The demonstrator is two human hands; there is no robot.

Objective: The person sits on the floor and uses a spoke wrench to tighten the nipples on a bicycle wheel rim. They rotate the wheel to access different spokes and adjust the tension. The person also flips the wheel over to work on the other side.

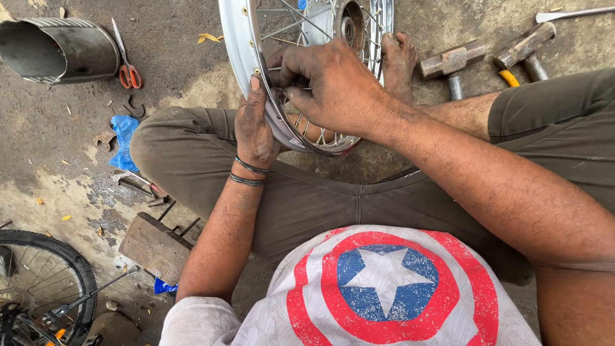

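We sit on the concrete floor point(57, 134) with legs folded, and the spoked wheel rim point(240, 38) stands upright between our knees at 12 o'clock, its lower edge resting against our lap. Our left hand point(255, 125) is clamped on the rim's lower left curve, thumb lying up along the polished metal, two dark bands at the wrist. Our right hand point(327, 83) comes in from 3 o'clock and crosses over the rim, fingers pinched together on a spoke point(298, 19) just inside the rim, near the left thumb. The hub point(349, 25) shows rusty behind the right hand. A bare foot point(398, 61) rests just right of the wheel. At 1 to 2 o'clock two hammers point(451, 64) lie side by side on the floor, one with a yellow grip. At 10 o'clock a metal cylinder point(57, 48) lies on its side, with red-handled scissors point(126, 61) just beside it. A scrap of blue plastic point(123, 138) lies at 9 o'clock near our left knee. A wooden block point(154, 247) sits at 8 o'clock, and a bicycle wheel with tyre point(45, 288) fills the 7 o'clock corner.
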